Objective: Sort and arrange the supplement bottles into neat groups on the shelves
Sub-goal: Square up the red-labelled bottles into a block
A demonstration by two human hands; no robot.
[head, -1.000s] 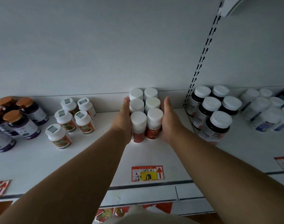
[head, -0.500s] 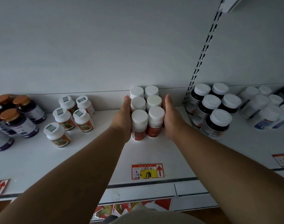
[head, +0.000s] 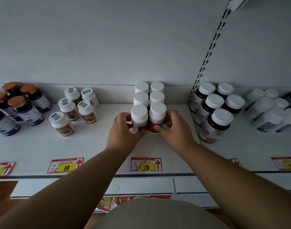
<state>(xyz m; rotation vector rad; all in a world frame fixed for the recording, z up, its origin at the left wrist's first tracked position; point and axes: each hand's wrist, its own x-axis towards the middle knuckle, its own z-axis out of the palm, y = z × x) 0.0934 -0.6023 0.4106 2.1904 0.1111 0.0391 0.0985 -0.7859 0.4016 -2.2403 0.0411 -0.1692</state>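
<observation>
Several white-capped bottles with red labels stand in two tight columns on the white shelf (head: 91, 149), running back to the rear wall. My left hand (head: 123, 128) curls round the front left bottle (head: 139, 119), thumb across its label. My right hand (head: 173, 128) curls round the front right bottle (head: 157, 116), thumb on its red label. The bottles behind them (head: 149, 96) stand untouched.
Left of the group stand white bottles with orange labels (head: 70, 109) and dark bottles with orange caps (head: 20, 106). Right of the slotted upright (head: 207, 55) stand dark bottles with white caps (head: 214, 109) and white bottles (head: 267, 111). Price tags (head: 146, 164) line the shelf front.
Both hands pulled back from flanking the whole block with straight fingers and now curl round the two front bottles. The view shifted so more of the shelf front shows.
</observation>
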